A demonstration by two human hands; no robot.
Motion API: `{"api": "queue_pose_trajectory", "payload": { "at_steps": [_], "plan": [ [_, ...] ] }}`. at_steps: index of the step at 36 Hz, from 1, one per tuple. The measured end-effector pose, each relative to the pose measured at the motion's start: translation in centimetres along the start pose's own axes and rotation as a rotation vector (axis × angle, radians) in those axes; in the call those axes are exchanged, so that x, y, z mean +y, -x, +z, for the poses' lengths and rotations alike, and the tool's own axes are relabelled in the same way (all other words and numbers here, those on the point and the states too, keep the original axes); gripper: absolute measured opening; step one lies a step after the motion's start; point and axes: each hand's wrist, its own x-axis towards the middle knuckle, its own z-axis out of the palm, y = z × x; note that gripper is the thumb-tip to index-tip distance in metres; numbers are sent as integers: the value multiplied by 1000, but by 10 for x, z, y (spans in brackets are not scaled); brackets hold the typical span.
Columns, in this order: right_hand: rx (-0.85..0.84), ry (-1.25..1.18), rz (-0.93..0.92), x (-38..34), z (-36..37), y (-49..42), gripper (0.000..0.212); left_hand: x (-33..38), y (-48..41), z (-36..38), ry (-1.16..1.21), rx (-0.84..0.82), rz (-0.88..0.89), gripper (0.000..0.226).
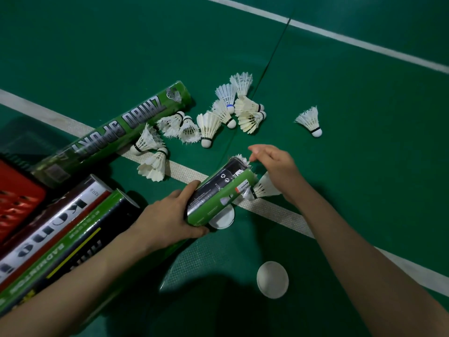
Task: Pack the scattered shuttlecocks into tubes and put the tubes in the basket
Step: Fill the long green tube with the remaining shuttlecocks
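Note:
My left hand [167,215] grips a green and black tube [218,190] tilted up to the right, its open mouth showing white feathers. My right hand [274,166] is at that mouth, fingertips touching the feathers of the shuttlecock inside. A loose shuttlecock [266,187] lies on the floor just under my right palm. Several white shuttlecocks [209,125] lie scattered on the green floor beyond the tube, and one shuttlecock [311,121] lies alone to the right. A red basket [17,200] shows at the left edge.
A green "Zhibo Sport" tube [116,132] lies at the left. A dark red tube [48,224] and a green-black tube [73,254] lie beside the basket. A white cap [272,279] lies near my right forearm, another cap [222,218] under the held tube. White court lines cross the floor.

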Motion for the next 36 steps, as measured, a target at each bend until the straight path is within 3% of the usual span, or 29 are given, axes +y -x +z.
{"api": "queue_pose_trajectory", "payload": {
  "at_steps": [5,7,11,15,21,23,26,28,31,34,36],
  "plan": [
    [-116,105,4,-3,4,3,30,-2,4,1,-15,1,-3,106],
    [-104,117,-30,-2,7,3,20,-3,5,3,-28,-8,-8,108],
    [106,92,-27,4,9,-2,22,-6,4,5,-26,-4,-48,110],
    [298,46,27,17,2,-11,37,-13,2,3,-35,0,-151,110],
    [130,243,176,38,7,-14,34,-22,-2,-4,-58,25,-259,110],
    [232,348,75,39,15,-7,36,-23,-3,-5,-48,33,-262,109],
    [403,445,-344,33,27,12,22,-24,-5,-6,-51,34,-265,108],
    [213,496,-474,33,36,21,18,-25,-6,-6,-59,33,-271,109],
    [-205,557,-478,39,50,28,38,-25,-6,-6,-60,30,-273,109],
    [-356,789,-475,52,63,34,70,-25,-4,-3,-49,18,-269,109],
    [-394,871,-465,59,67,34,80,-25,-3,-1,-43,10,-266,109]
  ]
}}
